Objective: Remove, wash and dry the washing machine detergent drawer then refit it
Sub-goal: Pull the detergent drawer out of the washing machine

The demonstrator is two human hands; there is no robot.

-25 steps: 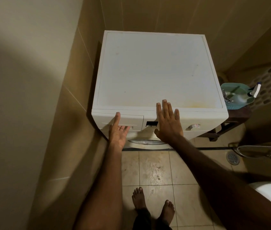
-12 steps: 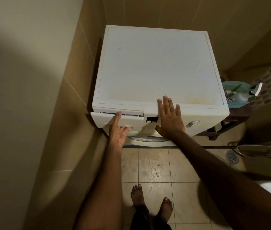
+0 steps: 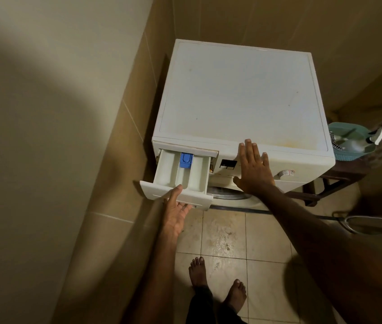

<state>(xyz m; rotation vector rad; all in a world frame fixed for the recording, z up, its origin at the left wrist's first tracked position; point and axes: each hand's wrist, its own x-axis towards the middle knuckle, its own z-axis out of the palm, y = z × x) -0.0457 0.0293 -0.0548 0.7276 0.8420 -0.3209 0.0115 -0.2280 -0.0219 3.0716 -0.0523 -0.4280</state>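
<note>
The white plastic detergent drawer (image 3: 183, 174) stands pulled well out of the top left corner of the white front-loading washing machine (image 3: 239, 94), its far end still inside the slot. The left hand (image 3: 177, 211) is at the drawer's near end: its thumb lies over the top edge of the drawer's front panel while the fingers curl up underneath it, so the hand grips the panel from below. Just beyond that thumb the drawer's open compartments show, and at their far end sits a small blue plastic insert (image 3: 186, 160). The right hand (image 3: 253, 169) is to the right of the drawer, apart from it, pressed flat with straight, spread fingers against the machine's front control panel and holding nothing. Between this hand and the drawer is a small dark display (image 3: 228, 164); to the hand's right is a white round dial (image 3: 284, 173). Farther right, beside the machine, a teal plastic basket (image 3: 348, 146) rests on a dark wooden stand (image 3: 332, 181). The person's bare feet (image 3: 218, 284) stand on the beige tiled floor (image 3: 267, 242) below both hands.
</note>
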